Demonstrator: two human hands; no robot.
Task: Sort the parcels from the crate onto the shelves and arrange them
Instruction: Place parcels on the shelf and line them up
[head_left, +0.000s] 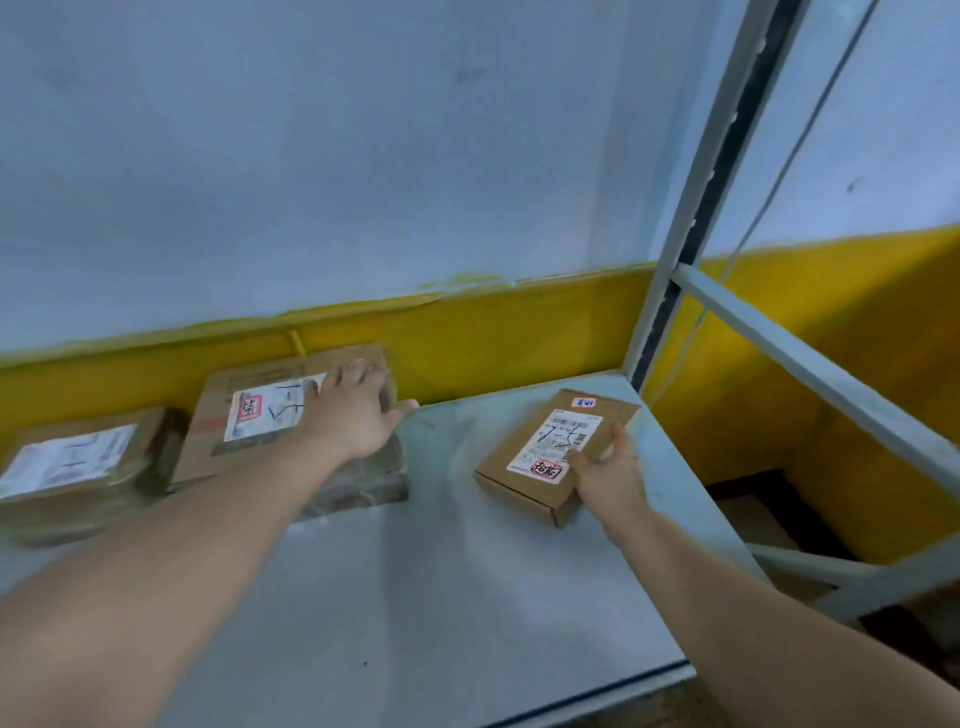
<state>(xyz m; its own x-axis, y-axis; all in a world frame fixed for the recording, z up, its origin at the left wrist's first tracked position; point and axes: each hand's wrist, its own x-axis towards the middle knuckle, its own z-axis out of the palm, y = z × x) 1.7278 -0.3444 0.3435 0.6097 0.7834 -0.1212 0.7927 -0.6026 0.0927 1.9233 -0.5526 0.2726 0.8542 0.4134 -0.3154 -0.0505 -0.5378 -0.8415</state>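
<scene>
Blur smears leftmost parcel (72, 467), cropped at frame edge.

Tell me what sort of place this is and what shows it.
Probably a parcel depot or pickup storeroom: a small parcel and a large parcel, both with handwritten codes on shipping labels, lie on a metal shelf with a steel upright.

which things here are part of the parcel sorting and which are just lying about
Job: small parcel, right hand on it; large parcel, left hand on it; far-left parcel; shelf.
Lying about: white cord by the post.
</scene>
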